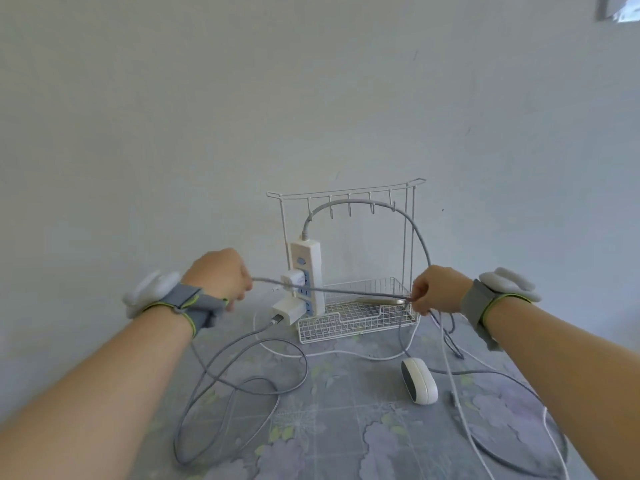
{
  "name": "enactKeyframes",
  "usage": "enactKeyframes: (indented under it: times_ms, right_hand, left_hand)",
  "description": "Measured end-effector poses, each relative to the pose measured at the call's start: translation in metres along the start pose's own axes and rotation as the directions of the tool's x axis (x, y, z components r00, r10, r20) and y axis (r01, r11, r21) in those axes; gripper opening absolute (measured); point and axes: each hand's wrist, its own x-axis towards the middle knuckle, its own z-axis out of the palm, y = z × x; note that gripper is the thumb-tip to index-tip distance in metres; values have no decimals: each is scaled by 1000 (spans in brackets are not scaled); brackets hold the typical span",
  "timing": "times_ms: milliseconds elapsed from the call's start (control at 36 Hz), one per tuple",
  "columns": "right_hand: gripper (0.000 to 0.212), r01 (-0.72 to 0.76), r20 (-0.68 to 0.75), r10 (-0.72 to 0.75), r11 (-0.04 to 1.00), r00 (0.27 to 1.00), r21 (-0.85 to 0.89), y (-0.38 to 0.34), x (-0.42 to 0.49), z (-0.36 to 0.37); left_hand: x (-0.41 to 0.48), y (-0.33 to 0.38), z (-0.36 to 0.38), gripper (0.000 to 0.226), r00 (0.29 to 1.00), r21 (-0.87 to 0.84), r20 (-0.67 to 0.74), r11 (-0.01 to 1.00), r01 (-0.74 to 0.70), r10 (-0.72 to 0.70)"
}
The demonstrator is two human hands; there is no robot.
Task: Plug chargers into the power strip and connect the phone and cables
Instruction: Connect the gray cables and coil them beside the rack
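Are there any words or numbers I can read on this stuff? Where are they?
None can be read.
Power strip: any marks are too blurred.
Chargers: any print is too small.
White case: no print shows.
Gray cable, gripped by the left hand and right hand: no print shows.

Soft even daylight, wide-angle edge distortion

The upright white power strip [306, 252] holds 2 white chargers [287, 310] on its 9 o'clock side. A gray cable [258, 330] loops at 7 o'clock.
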Motion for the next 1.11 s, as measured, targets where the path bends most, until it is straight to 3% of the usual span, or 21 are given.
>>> enactKeyframes:
  times_ms: [83,167,250,333,417,528,667,750,806,889,1000,1056,1112]
  right_hand:
    - [6,32,-49,-32,999,998,-12,-8,1,-5]
    - [5,133,-43,-131,991,990,34,-29,2,-10]
    - [5,252,-61,-245,958,967,139,-52,2,-14]
    - [8,330,-90,-318,914,944,233,-65,2,-18]
    - [8,330,-48,-328,917,943,223,-68,0,-22]
    - [17,233,50,-235,972,971,28,-50,5,-16]
    - [22,74,-100,-72,997,992,10,-5,13,-13]
    - [19,29,-186,-12,996,982,88,10,14,-19]
    - [15,65,-223,-28,985,975,161,8,15,-22]
    - [14,158,-241,-107,967,965,199,-9,14,-26]
    - [13,299,-190,-262,932,946,206,-46,7,-27]
    - [12,350,-199,-307,907,931,234,-60,5,-27]
    - [11,362,-211,-315,900,925,242,-66,5,-29]
  left_hand:
    - [-6,8,9,22,996,311,74,947,-76,56]
    - [-11,34,24,37,960,337,80,900,-278,267]
    - [-13,69,44,53,891,104,65,885,-454,450]
    - [-13,93,56,40,881,-159,47,874,-460,472]
    - [-8,92,54,20,907,-314,-41,856,-411,420]
    - [3,71,33,22,950,-413,-188,858,-307,249]
    - [21,29,17,27,957,-450,-290,882,-142,6]
    - [20,16,19,24,990,-412,-133,911,-13,-46]
    - [15,18,25,18,999,-271,28,962,25,-18]
    - [8,36,35,33,994,-93,-5,989,-112,112]
    - [-3,80,40,61,881,-117,-182,880,-460,437]
    - [-7,98,40,55,845,-145,-168,836,-530,507]
    - [-7,105,40,33,866,-249,-141,829,-501,480]
